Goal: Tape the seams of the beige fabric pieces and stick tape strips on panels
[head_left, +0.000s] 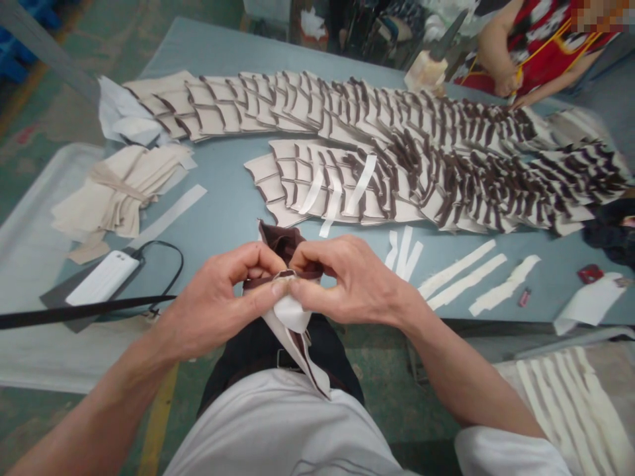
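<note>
Between my two hands is a folded fabric piece (285, 244), dark brown on one side and cream on the other, with a tail hanging toward my belt. My left hand (225, 297) pinches one side of it between thumb and fingers. On the other side my right hand (347, 277) grips it, thumb close to the left thumb. A white strip (292, 312) hangs just below the thumbs. Fingertips hide part of the fold. Beyond the hands, long overlapping rows of cream pieces with brown edging (342, 185) lie on the blue-grey table (223, 205).
To the left are a tied bundle of cream cloth (119, 188) and a white power bank (104, 277) with a black cable. Pale strips (464, 274), a pink lighter (524, 297) and a red object (590, 274) lie rightward. Across the table, a person's hand (506, 82) works.
</note>
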Available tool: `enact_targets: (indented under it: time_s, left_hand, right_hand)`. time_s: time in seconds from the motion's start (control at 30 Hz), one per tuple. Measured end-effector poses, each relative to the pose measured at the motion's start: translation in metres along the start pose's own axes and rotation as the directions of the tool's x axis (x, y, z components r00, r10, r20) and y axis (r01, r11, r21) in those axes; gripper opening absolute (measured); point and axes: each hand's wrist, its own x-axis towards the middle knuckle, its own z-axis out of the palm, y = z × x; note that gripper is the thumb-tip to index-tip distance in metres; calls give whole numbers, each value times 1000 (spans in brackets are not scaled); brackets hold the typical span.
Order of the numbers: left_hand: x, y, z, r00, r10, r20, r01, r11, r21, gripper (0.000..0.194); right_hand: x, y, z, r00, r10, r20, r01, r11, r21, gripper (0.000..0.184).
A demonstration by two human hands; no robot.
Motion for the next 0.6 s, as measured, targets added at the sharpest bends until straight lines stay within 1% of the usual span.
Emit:
enact_targets:
  time_s: [0.07,0.1,0.27,0.4,0.5,0.6]
  left_hand:
    - [-1,0,-2,999,19,42,-17,999,-44,14]
    - [-1,0,-3,998,38,45,-35,998,-49,13]
    - [-3,3,-3,992,127,-22,-127,992,7,12]
    - [-3,5,-3,985,172,-34,-169,983,65,12]
    - [-1,6,-3,982,184,-30,-181,981,75,12]
    - [2,6,-4,981,194,-15,-192,977,94,10]
  right_hand:
    - [-1,-5,-3,999,22,37,-22,1000,6,11]
    - [-1,-7,-4,998,34,56,-36,999,32,11]
    - [-1,-11,-6,987,104,126,-133,959,249,13]
    - [0,-6,-4,977,102,188,-166,916,364,12]
    - [-1,-3,-3,973,98,210,-177,900,399,16]
    - [-1,-3,-3,975,106,194,-173,913,370,17]
